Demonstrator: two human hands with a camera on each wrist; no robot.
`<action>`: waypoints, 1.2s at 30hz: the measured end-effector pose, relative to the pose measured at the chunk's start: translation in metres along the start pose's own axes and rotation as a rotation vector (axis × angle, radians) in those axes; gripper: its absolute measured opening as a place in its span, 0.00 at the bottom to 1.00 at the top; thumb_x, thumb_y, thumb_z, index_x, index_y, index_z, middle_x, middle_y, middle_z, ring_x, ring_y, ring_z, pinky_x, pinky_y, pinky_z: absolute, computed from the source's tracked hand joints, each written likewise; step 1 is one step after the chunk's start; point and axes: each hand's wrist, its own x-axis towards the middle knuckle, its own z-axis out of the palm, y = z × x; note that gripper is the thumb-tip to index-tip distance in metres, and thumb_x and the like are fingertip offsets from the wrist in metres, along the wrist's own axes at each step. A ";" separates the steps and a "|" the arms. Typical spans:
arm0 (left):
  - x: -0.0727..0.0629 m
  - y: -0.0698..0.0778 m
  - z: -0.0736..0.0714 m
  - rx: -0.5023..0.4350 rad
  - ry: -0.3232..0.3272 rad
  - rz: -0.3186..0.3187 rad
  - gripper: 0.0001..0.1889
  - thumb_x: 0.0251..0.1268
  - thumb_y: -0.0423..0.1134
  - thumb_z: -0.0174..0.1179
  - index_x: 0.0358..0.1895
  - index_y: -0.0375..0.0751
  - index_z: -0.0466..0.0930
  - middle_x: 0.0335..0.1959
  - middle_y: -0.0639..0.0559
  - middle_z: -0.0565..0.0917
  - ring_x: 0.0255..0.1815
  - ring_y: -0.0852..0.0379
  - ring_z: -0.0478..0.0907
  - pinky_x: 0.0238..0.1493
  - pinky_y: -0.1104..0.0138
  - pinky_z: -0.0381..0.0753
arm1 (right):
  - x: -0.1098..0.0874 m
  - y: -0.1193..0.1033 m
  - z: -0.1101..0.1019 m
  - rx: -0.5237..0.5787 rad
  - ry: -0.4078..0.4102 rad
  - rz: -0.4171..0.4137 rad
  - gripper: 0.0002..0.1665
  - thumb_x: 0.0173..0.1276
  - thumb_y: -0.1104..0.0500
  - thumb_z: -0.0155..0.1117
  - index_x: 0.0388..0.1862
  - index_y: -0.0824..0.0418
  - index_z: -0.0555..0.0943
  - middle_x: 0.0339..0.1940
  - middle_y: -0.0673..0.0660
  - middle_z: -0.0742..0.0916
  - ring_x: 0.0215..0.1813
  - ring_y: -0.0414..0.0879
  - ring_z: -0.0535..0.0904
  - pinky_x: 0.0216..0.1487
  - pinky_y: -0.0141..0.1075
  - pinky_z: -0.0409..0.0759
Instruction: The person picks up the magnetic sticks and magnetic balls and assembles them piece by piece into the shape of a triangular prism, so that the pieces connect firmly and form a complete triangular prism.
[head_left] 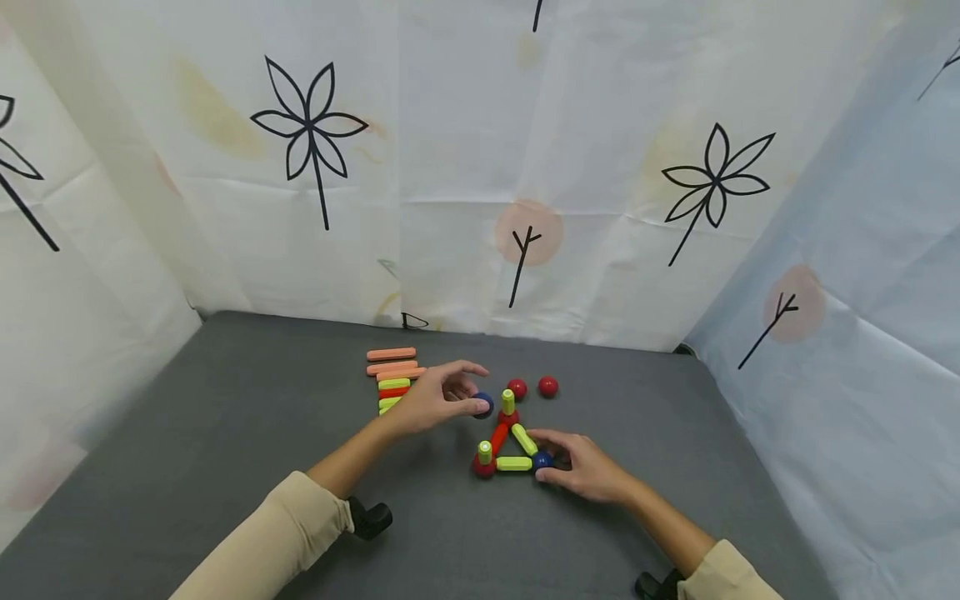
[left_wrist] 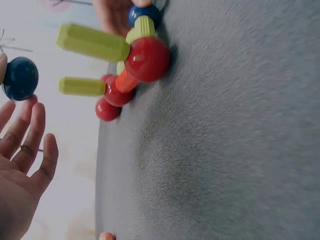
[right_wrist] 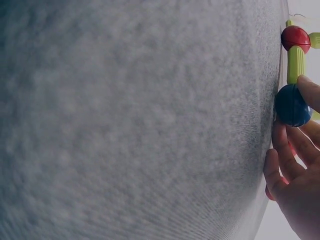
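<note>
My left hand point(head_left: 435, 397) pinches a blue ball point(left_wrist: 21, 78) between thumb and fingers, raised above the table. Just right of it stands a triangle of rods and balls. Its corners are a near red ball point(head_left: 483, 467), a far red ball point(left_wrist: 119, 93) and a blue corner ball point(right_wrist: 293, 105). A red rod point(head_left: 498, 438) and two yellow-green rods, one along the front point(head_left: 514, 463), join them. From each red corner an upright yellow-green rod point(left_wrist: 92, 42) rises. With thumb and fingers, my right hand point(head_left: 581, 467) grips the blue corner ball.
Two loose red balls, one of them farther right point(head_left: 548, 387), lie behind the triangle. Left of my left hand is a row of orange rods point(head_left: 392, 367), with yellow-green and red rods point(head_left: 393, 385) nearer me. A patterned white curtain point(head_left: 450, 167) hangs beyond the grey table point(head_left: 225, 417).
</note>
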 end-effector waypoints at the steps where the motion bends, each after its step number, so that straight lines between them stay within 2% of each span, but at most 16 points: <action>1: -0.003 0.002 0.000 -0.005 -0.025 0.011 0.21 0.66 0.37 0.67 0.60 0.41 0.77 0.38 0.49 0.83 0.38 0.54 0.80 0.43 0.63 0.82 | 0.000 0.000 0.000 -0.001 -0.001 0.001 0.34 0.69 0.52 0.68 0.69 0.63 0.72 0.52 0.51 0.83 0.46 0.42 0.77 0.46 0.34 0.77; 5: -0.014 0.006 0.001 -0.003 -0.108 0.029 0.19 0.68 0.39 0.65 0.60 0.40 0.77 0.38 0.51 0.84 0.39 0.56 0.81 0.44 0.62 0.83 | 0.000 -0.001 -0.001 -0.005 -0.004 0.008 0.34 0.69 0.52 0.68 0.69 0.63 0.73 0.50 0.50 0.83 0.45 0.42 0.76 0.46 0.34 0.77; 8: -0.018 0.007 0.002 0.001 -0.142 0.018 0.20 0.67 0.40 0.65 0.60 0.41 0.77 0.40 0.52 0.84 0.41 0.57 0.81 0.45 0.62 0.83 | 0.000 -0.002 -0.001 -0.003 -0.006 0.009 0.34 0.69 0.52 0.68 0.69 0.64 0.72 0.51 0.51 0.83 0.46 0.43 0.77 0.46 0.34 0.77; 14: -0.022 0.008 0.004 -0.016 -0.153 -0.017 0.20 0.66 0.41 0.67 0.60 0.44 0.78 0.45 0.53 0.85 0.46 0.57 0.82 0.48 0.62 0.82 | 0.000 -0.002 0.000 -0.002 -0.016 0.020 0.34 0.69 0.52 0.68 0.70 0.64 0.72 0.53 0.52 0.83 0.47 0.42 0.77 0.48 0.34 0.77; 22: -0.022 0.013 0.009 -0.020 -0.193 0.007 0.23 0.63 0.38 0.69 0.61 0.39 0.77 0.47 0.51 0.86 0.48 0.56 0.80 0.49 0.61 0.82 | -0.001 -0.001 0.000 -0.004 -0.019 0.034 0.34 0.69 0.52 0.68 0.70 0.63 0.72 0.54 0.52 0.83 0.47 0.42 0.77 0.49 0.34 0.77; 25: -0.022 0.013 0.008 -0.034 -0.202 -0.001 0.23 0.65 0.40 0.68 0.61 0.40 0.77 0.47 0.51 0.86 0.48 0.57 0.81 0.50 0.60 0.81 | 0.000 -0.001 0.000 0.000 -0.018 0.032 0.33 0.69 0.53 0.68 0.70 0.64 0.72 0.53 0.51 0.83 0.46 0.42 0.76 0.48 0.34 0.77; 28: -0.019 0.008 0.007 -0.071 -0.174 -0.008 0.19 0.69 0.42 0.64 0.60 0.41 0.78 0.47 0.51 0.86 0.48 0.55 0.82 0.52 0.57 0.81 | 0.000 -0.001 0.000 0.005 -0.018 0.029 0.33 0.69 0.53 0.68 0.69 0.64 0.72 0.52 0.51 0.83 0.45 0.42 0.76 0.46 0.34 0.76; 31: -0.012 -0.002 0.007 -0.134 -0.105 -0.022 0.15 0.74 0.39 0.58 0.58 0.38 0.78 0.46 0.46 0.86 0.49 0.43 0.83 0.54 0.49 0.80 | 0.000 -0.001 0.000 0.003 -0.015 0.025 0.33 0.69 0.54 0.68 0.69 0.64 0.72 0.51 0.51 0.83 0.45 0.42 0.76 0.46 0.34 0.76; 34: -0.002 -0.017 0.007 -0.138 -0.037 -0.020 0.13 0.76 0.36 0.55 0.57 0.34 0.78 0.45 0.40 0.86 0.49 0.34 0.81 0.53 0.48 0.80 | -0.001 0.000 0.000 0.004 -0.013 0.022 0.34 0.69 0.53 0.68 0.70 0.64 0.72 0.51 0.51 0.83 0.45 0.42 0.76 0.46 0.33 0.76; 36: 0.006 -0.023 0.008 -0.094 -0.014 -0.042 0.14 0.75 0.35 0.56 0.57 0.34 0.78 0.47 0.39 0.86 0.50 0.35 0.81 0.52 0.50 0.81 | 0.000 0.000 0.000 0.006 -0.013 0.018 0.34 0.69 0.53 0.68 0.70 0.64 0.72 0.51 0.52 0.83 0.45 0.42 0.76 0.45 0.33 0.76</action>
